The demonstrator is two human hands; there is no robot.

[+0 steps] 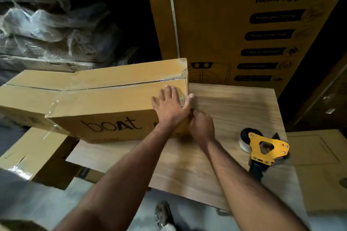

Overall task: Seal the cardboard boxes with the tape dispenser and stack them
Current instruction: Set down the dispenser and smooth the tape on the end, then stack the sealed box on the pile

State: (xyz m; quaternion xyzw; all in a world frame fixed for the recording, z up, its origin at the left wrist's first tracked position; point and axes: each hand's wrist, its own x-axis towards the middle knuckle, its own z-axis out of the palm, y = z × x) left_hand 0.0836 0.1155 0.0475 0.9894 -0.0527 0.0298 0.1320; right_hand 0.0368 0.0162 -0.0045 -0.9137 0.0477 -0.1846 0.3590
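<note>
One brown corrugated cardboard box (105, 103), marked "boAt" in black, is set on a wood-grain table (225, 110), its top seam covered in glossy clear tape. The left hand (171, 104) is pressed flat on its top; the right hand (201, 127) is curled at its end face, the grip unclear. A yellow tape dispenser (262, 149) is laid nearby.

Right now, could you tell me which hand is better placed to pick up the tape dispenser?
The right hand: it is at the boat box's near end corner, closer to the tape dispenser lying on the table, while the left hand lies flat on the box top.
</note>
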